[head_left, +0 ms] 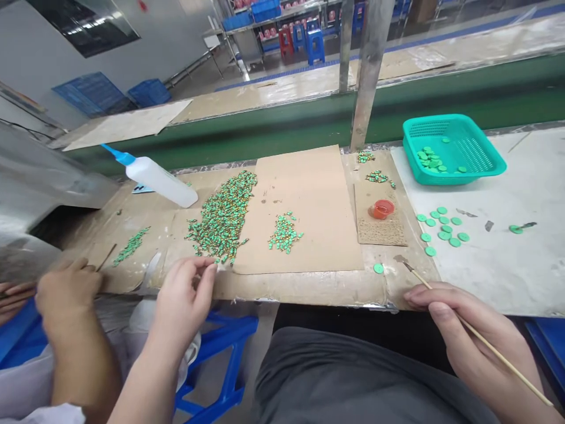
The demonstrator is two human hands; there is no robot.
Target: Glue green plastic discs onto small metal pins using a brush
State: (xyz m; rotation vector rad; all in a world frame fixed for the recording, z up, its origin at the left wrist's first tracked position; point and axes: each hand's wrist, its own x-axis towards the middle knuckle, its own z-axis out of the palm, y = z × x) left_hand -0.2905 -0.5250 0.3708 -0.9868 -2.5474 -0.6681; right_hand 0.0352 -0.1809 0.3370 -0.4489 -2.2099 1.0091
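My left hand [188,291] is at the near edge of a large pile of small green-and-gold pieces [223,215]. Its thumb and forefinger are pinched together, with one small green-and-gold bead-like piece [217,261] showing at the fingertips. A smaller cluster of the same pieces [286,234] lies on the cardboard sheet [304,182]. My right hand [477,330] is closed around a thin wooden-handled brush [489,348], its dark tip pointing left over the table's near edge. Near that tip lies a single green disc [378,268]. A small red cup [382,209] stands on a cardboard piece beyond.
Several green discs [445,235] lie at right, below a green basket [454,176] holding more discs. A white squeeze bottle [161,181] leans at left. Another person's hand [70,288] rests near a strip of green pieces [131,245]. A metal post [368,76] rises behind.
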